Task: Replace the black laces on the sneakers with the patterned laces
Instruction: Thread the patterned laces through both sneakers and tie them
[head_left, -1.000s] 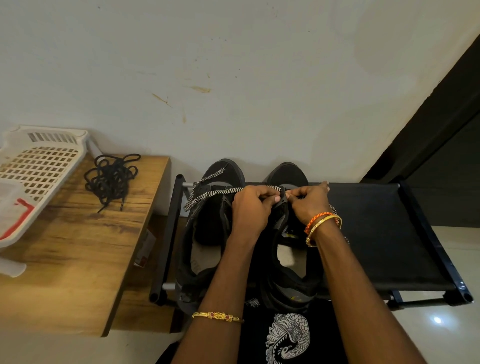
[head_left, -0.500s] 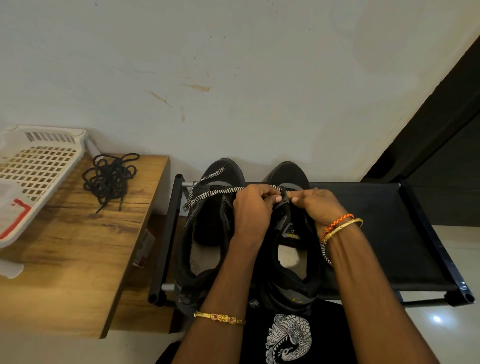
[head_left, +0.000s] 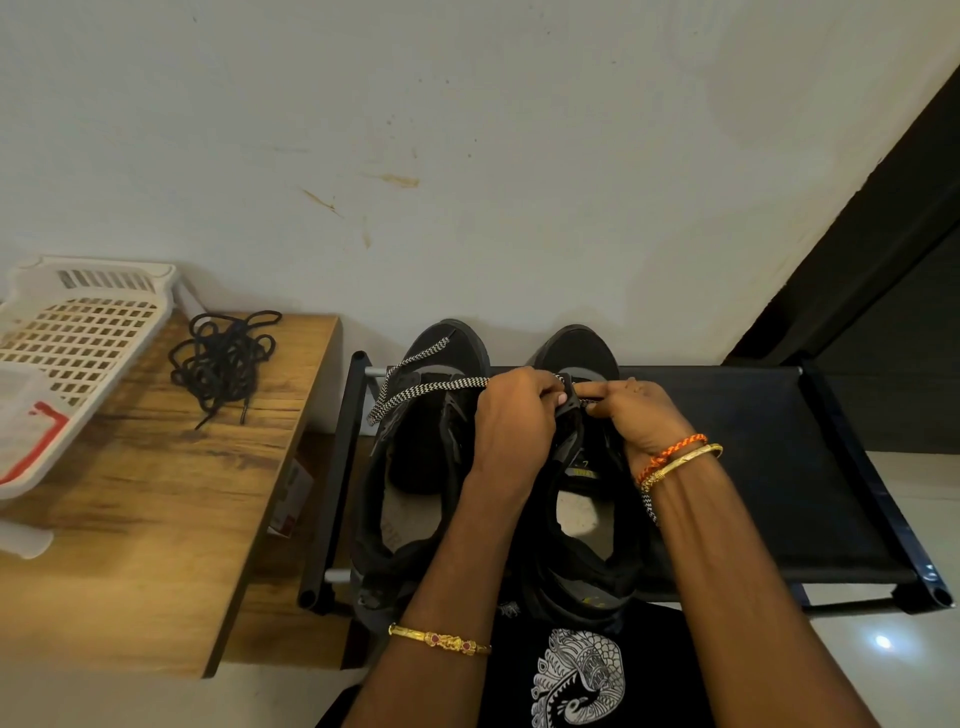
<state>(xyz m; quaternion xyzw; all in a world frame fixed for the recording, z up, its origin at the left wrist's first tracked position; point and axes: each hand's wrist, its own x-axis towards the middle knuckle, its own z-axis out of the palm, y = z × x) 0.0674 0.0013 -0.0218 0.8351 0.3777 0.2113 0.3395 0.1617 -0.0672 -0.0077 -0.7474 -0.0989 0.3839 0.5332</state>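
Nearest the camera, two forearms reach forward over a black shirt with a white printed figure (head_left: 576, 680); a gold bracelet (head_left: 440, 640) circles the left forearm, and an orange thread band (head_left: 670, 456) with a gold bangle (head_left: 683, 461) sits on the right wrist. Beneath the arms, two black sneakers stand side by side on a black rack (head_left: 779, 467), toes toward the wall: the left sneaker (head_left: 415, 467) lies just left of the grip, the right sneaker (head_left: 587, 519) directly under both hands. The left hand (head_left: 514, 421) has its fingers curled around the patterned lace (head_left: 431, 389) at the front eyelets of the right sneaker; the right hand (head_left: 636, 413) pinches the lace's other side just across the tongue, fingertips almost meeting those of the left. From the left hand the lace runs leftward across the left sneaker's toe and doubles back in a loose end; below the right wrist another short length of it hangs. Well left of the grip and farther away, the black laces (head_left: 223, 358) lie in a tangled heap on a wooden table (head_left: 156, 493), beside a white plastic basket (head_left: 78, 338) against the wall
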